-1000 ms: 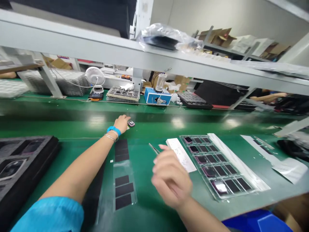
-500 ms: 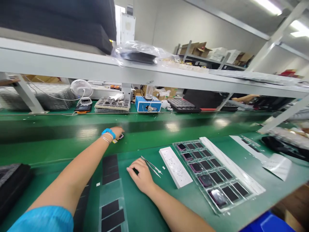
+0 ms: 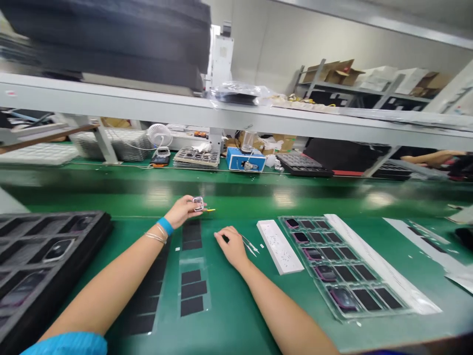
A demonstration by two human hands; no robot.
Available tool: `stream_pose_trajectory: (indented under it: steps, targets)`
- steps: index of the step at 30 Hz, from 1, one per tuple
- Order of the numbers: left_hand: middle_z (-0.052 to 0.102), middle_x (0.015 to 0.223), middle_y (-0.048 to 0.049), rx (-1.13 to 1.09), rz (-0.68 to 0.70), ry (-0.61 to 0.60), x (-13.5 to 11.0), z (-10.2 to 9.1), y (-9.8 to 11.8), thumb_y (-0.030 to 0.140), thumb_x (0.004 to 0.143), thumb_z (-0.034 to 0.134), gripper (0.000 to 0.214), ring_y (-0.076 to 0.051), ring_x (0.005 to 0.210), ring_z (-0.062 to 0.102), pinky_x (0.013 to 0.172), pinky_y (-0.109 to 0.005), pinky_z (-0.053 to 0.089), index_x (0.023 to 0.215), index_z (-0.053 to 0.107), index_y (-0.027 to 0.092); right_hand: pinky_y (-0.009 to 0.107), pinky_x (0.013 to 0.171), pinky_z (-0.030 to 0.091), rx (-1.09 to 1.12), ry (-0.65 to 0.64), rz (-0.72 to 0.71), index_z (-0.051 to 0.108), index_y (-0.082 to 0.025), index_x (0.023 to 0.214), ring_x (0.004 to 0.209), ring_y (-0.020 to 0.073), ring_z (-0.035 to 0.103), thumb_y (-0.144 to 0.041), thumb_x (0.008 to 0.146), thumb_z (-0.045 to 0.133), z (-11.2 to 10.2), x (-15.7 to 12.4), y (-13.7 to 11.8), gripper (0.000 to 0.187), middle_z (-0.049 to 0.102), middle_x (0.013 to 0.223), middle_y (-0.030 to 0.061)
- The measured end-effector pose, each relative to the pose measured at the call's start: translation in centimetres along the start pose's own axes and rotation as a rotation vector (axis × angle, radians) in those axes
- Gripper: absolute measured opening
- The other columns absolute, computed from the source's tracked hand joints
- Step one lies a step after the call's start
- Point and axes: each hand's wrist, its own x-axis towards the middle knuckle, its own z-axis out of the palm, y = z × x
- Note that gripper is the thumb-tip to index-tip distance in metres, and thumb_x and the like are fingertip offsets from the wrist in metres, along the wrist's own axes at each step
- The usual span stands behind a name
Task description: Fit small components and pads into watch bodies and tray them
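My left hand [image 3: 183,210] is lifted just above the green bench and pinches a small square watch-like part [image 3: 198,203] with a thin yellow tab sticking out to its right. My right hand [image 3: 231,244] rests on the green mat, fingers curled around the handle of metal tweezers [image 3: 250,245] whose tips point right. A clear strip with black rectangular pads [image 3: 191,268] lies between my forearms. A white flat block [image 3: 279,246] lies right of the tweezers.
A clear tray [image 3: 342,268] of small dark-screened parts sits at right, with white paper strips [image 3: 380,268] beside it. A black foam tray [image 3: 40,256] holding parts is at left. Beyond the conveyor belt stand a fan [image 3: 159,136], a blue box [image 3: 246,160] and more trays. Another person's arm [image 3: 428,158] shows far right.
My left hand has drawn back from the belt toward me, lifting the small part. My right hand came down onto the mat and took hold of the tweezers.
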Motion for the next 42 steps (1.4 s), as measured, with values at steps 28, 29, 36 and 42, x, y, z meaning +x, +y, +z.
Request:
stream_pose_trajectory:
  steps: [28, 29, 36, 42]
  targets:
    - [0.065, 0.105, -0.0063, -0.885, -0.199, -0.191, -14.1, 1.6, -2.8, 0.010, 0.060, 0.079, 0.062, -0.016, 0.090, 0.062, 0.086, -0.030, 0.047, 0.118, 0.060, 0.022, 0.033, 0.077, 0.046, 0.204, 0.017, -0.024, 0.066, -0.021, 0.079, 0.077, 0.0165, 0.059, -0.024, 0.083, 0.059, 1.8, -2.5, -8.7, 0.009, 0.064, 0.079, 0.0034]
    - [0.064, 0.105, -0.0058, -0.897, -0.198, -0.178, -14.2, 1.7, -2.9, 0.010, 0.060, 0.079, 0.060, -0.017, 0.090, 0.061, 0.086, -0.031, 0.048, 0.116, 0.060, 0.022, 0.034, 0.079, 0.045, 0.191, 0.019, -0.044, 0.066, -0.021, 0.079, 0.076, 0.0163, 0.058, -0.024, 0.084, 0.058, 1.8, -2.5, -8.7, 0.010, 0.065, 0.078, 0.0032]
    - [0.062, 0.097, -0.0029, -0.948, -0.183, -0.133, -14.2, 2.4, -3.0, 0.008, 0.059, 0.079, 0.044, -0.015, 0.085, 0.061, 0.080, -0.031, 0.052, 0.099, 0.062, 0.020, 0.034, 0.076, 0.046, 0.196, 0.055, -0.027, 0.066, -0.021, 0.080, 0.078, 0.0173, 0.057, -0.024, 0.085, 0.056, 1.9, -2.6, -8.9, 0.011, 0.063, 0.079, 0.0039]
    - [0.063, 0.096, -0.0021, -0.930, -0.153, -0.077, -14.1, 2.6, -3.4, 0.005, 0.056, 0.080, 0.047, -0.013, 0.084, 0.062, 0.081, -0.029, 0.051, 0.097, 0.062, 0.019, 0.037, 0.081, 0.046, 0.134, 0.111, -0.038, 0.067, -0.022, 0.082, 0.091, 0.0199, 0.054, -0.023, 0.083, 0.058, 2.4, -2.8, -8.6, 0.010, 0.058, 0.090, 0.0062]
